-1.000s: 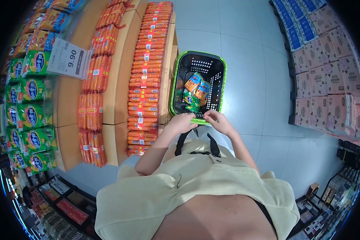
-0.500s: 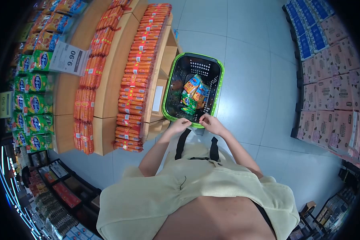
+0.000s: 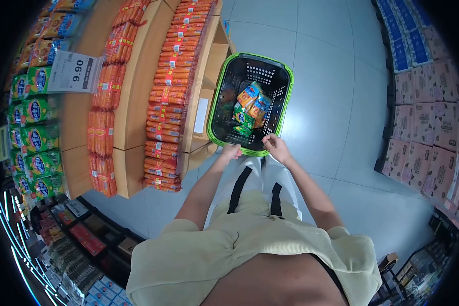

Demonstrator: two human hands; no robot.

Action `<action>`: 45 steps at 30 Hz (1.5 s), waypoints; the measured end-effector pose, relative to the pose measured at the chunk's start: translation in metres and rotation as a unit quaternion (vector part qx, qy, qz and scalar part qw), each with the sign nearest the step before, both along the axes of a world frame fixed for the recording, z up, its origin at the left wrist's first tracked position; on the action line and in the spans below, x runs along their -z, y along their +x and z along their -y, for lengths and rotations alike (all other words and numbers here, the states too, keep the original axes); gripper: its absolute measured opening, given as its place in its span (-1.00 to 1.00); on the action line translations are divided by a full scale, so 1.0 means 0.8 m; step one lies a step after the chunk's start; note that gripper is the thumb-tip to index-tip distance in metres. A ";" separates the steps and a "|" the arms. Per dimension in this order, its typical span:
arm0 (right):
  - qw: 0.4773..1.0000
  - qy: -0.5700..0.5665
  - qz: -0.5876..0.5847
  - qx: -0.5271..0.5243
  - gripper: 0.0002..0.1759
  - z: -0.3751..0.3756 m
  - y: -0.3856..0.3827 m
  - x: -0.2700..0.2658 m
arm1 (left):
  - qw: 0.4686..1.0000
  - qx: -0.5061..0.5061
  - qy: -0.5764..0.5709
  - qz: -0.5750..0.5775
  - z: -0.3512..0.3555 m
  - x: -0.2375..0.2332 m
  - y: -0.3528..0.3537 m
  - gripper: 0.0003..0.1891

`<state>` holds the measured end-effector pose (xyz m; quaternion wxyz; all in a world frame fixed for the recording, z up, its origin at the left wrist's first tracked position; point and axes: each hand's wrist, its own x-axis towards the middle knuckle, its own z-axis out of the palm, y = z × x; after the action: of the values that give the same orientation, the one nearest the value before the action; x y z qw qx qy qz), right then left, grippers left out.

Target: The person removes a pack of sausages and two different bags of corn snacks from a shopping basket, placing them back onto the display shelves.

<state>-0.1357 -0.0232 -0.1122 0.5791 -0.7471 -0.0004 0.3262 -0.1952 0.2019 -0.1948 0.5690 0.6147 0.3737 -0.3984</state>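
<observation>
Right now, your left hand point(image 3: 231, 151) is at the near rim of the basket point(image 3: 231, 84), fingers curled, with your right hand point(image 3: 274, 146) bent at that same edge, just along from it! Whether either grips the rim, I can't tell. Packets point(image 3: 251, 108) lie together inside, orange ones beyond green, and the shelf point(image 3: 129, 171) stands to your left.

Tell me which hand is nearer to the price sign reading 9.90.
Left. The left hand is at the near rim of the basket, on the side toward the price sign; the right hand is at the same rim, farther from the sign.
</observation>
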 end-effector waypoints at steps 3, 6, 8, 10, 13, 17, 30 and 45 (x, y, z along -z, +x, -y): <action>0.995 0.060 0.015 0.078 -0.85 -0.012 0.001 0.021 | 0.997 -0.049 0.034 0.039 -0.011 0.020 0.014 -0.68; 0.987 0.059 0.038 0.141 -0.85 -0.025 0.002 0.043 | 0.996 -0.073 0.017 0.054 -0.019 0.026 0.022 -0.72; 0.989 0.050 0.050 0.132 -0.84 -0.025 0.006 0.048 | 0.995 -0.076 0.025 0.065 -0.022 0.038 0.030 -0.75; 0.988 0.055 0.058 0.133 -0.83 -0.026 0.006 0.048 | 0.993 -0.082 0.052 0.074 -0.033 0.052 0.035 -0.75; 0.989 0.059 0.076 0.113 -0.84 -0.023 0.010 0.049 | 0.973 -0.210 0.085 0.039 -0.045 0.064 0.046 -0.70; 0.990 0.079 0.067 0.100 -0.84 -0.014 0.019 0.060 | 0.970 -0.222 0.088 0.052 -0.044 0.073 0.054 -0.66; 0.993 -0.032 0.000 0.115 -0.77 -0.039 0.049 0.285 | 0.939 -0.307 0.156 -0.021 -0.001 0.320 0.066 -0.71; 0.975 -0.195 -0.028 -0.102 -0.51 -0.052 0.052 0.385 | 0.904 -0.415 -0.041 -0.093 -0.009 0.458 0.103 -0.71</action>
<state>-0.0939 0.0181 -0.4203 0.3856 -0.8322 0.0030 0.3984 -0.1129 0.2094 -0.5615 0.6705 0.3401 0.6293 -0.1969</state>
